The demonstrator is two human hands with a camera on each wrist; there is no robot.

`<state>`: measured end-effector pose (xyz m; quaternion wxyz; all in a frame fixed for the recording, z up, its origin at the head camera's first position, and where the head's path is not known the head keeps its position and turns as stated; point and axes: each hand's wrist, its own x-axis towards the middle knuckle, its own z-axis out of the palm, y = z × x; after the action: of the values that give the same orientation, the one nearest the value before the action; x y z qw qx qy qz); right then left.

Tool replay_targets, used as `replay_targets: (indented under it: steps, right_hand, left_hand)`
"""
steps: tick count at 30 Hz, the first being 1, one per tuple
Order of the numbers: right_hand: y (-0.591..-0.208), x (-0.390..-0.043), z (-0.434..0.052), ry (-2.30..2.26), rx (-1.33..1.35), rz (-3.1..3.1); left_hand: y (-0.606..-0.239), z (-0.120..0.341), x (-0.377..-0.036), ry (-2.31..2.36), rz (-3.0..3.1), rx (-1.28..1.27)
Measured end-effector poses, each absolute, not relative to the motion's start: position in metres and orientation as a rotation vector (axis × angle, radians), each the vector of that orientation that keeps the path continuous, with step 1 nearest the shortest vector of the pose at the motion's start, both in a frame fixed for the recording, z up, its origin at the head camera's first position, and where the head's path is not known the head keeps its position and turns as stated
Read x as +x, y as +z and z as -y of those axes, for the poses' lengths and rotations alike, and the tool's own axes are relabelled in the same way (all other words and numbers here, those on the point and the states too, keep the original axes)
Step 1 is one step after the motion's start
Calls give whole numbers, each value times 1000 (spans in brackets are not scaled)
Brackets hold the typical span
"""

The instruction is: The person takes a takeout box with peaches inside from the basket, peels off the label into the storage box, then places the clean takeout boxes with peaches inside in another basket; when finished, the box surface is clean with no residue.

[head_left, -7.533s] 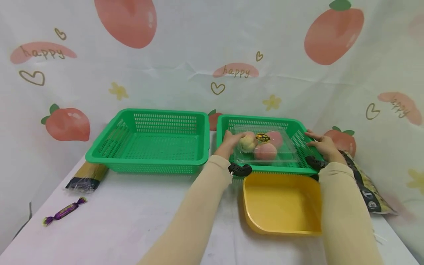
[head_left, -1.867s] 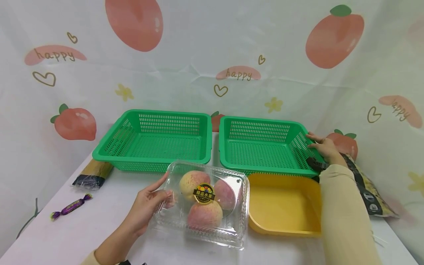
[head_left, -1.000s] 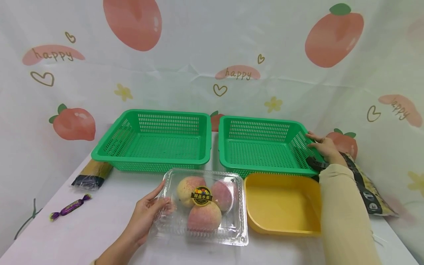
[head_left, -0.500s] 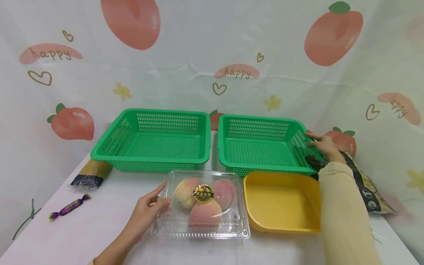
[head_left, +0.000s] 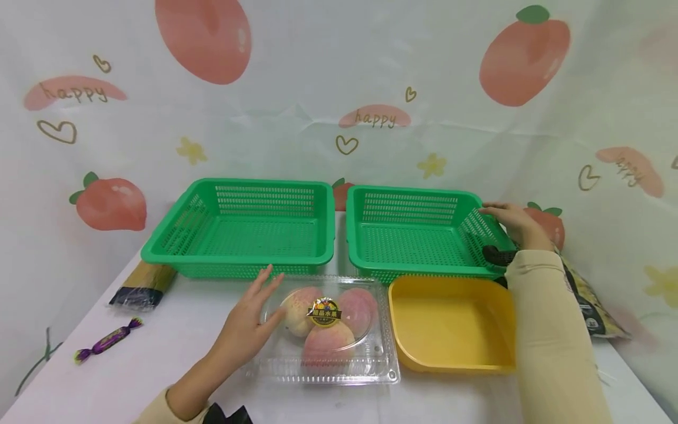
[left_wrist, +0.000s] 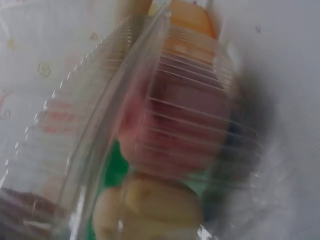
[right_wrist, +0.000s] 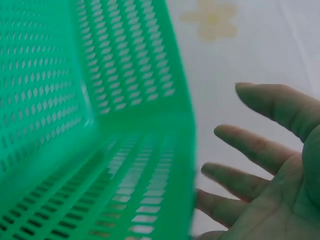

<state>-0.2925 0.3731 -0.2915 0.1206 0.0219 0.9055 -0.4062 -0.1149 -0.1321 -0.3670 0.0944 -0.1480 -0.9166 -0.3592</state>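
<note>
Head view: left hand (head_left: 248, 331) loose, fingers straight, holding nothing, just touching the left side of the clear box (head_left: 339, 371) of round pink peaches (head_left: 325, 343) on the white table (head_left: 159, 365), beside the smooth yellow tray (head_left: 450, 368). Right hand (head_left: 511, 224) open too, by the rim of the holey green basket (head_left: 408, 191). Best to go softly with that thin, shiny, bendy lid and take the ridged edges.
</note>
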Motion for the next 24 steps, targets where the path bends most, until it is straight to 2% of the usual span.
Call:
replay_targets:
  steps: [8, 17, 24]
  right_hand:
    - [-271, -294, -341, -1202, -50, -2677]
    - [-272, -289, -304, -1013, -165, -2732]
    - [-273, -279, -271, -1057, -352, -2683]
  left_hand:
    - [-369, 120, -122, -1040, 2736, -542]
    - [-370, 119, -120, -1174, 2708, -555]
    - [-374, 121, -122, -1204, 2719, -552]
